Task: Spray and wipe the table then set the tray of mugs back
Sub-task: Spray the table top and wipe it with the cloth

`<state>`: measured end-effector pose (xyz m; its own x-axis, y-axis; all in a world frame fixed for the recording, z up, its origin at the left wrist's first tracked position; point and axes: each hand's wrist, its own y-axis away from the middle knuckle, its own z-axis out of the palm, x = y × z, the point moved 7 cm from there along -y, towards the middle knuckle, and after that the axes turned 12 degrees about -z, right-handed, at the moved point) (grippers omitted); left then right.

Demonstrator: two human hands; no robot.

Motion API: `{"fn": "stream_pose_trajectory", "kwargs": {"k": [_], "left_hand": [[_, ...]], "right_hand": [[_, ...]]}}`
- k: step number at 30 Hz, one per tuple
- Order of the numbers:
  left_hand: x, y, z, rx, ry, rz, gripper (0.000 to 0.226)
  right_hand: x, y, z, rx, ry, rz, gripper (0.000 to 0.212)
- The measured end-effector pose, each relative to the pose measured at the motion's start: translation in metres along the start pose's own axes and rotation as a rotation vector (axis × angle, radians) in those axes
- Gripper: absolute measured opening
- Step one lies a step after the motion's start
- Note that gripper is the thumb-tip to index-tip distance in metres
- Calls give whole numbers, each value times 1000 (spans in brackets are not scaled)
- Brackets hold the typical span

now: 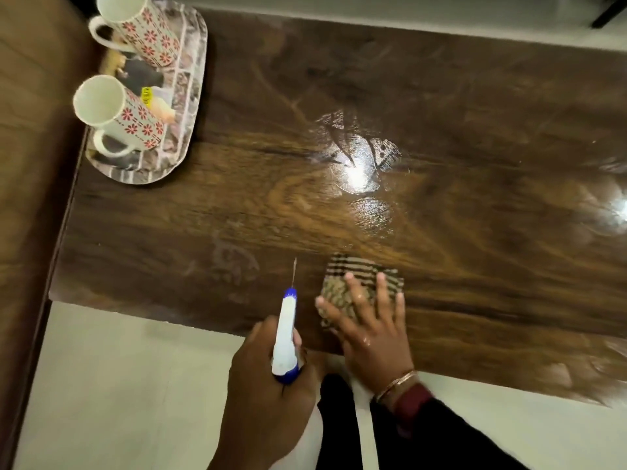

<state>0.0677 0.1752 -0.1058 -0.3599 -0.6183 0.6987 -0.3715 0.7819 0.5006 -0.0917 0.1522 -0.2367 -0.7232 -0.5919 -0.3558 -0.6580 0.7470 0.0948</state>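
Clenched on the spray bottle (285,337), the left hand (268,385) hovers beside the right hand (369,327) pressing a cloth (353,283) flat on the streaky, seemingly half-wiped counter (441,130), while the tray (190,96) of mugs (115,113) waits at its far-left end.

Tray (190,106), two upright mugs (130,28), seemingly table-corner (441,130).

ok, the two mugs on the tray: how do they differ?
The far mug sits at the back end of the tray; the near mug sits toward its front end. The far mug's handle points left in the picture; the near mug's handle points toward the viewer. The far mug's rim is cut off by the picture's top edge; the near mug's rim shows whole. Both are upright, white, with red flower print.
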Motion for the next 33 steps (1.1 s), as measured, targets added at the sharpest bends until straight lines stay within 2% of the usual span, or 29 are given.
{"fn": "stream_pose_trajectory", "kwargs": {"k": [2,5,7,8,10,12,13,15,16,17,19,21,23,26,28,31,33], "left_hand": [[-4,-3,2,12,-10,20,38],[3,-10,5,35,-34,74,76],[19,-17,5,16,-55,135,70],[28,-20,4,36,-68,196,58],[42,-30,0,78,-72,272,42],[61,-43,0,60,-26,291,43],[71,-50,-4,88,5,301,45],[86,-63,-11,112,18,316,39],[88,-70,-10,65,43,280,33],[91,-76,-8,23,51,240,30],[95,-87,-10,5,44,208,33],[104,-93,-11,17,43,237,39],[110,-98,-10,71,0,298,44],[111,-110,-9,66,3,259,59],[124,-115,-3,104,-22,294,52],[137,-132,6,80,41,273,39],[150,-145,11,62,46,278,34]], "right_hand": [[55,-22,-18,15,22,179,62],[91,-95,-29,96,8,424,55],[87,-145,-34,160,0,467,55],[76,-163,-30,159,-5,433,55],[32,-185,-15,99,37,237,58],[-19,-173,18,-16,75,-2,66],[-32,-156,26,-30,74,-22,72],[-29,-125,9,176,19,-24,69],[-16,-111,-3,241,-1,-45,66],[0,-100,-17,234,7,-49,68],[53,-91,-38,131,39,38,80],[119,-106,-51,32,37,233,70],[167,-144,-71,54,21,402,61],[197,-226,-88,88,0,504,58],[181,-269,-83,51,6,455,56],[111,-289,-63,48,48,137,57],[77,-263,-72,169,88,-15,56]]}}
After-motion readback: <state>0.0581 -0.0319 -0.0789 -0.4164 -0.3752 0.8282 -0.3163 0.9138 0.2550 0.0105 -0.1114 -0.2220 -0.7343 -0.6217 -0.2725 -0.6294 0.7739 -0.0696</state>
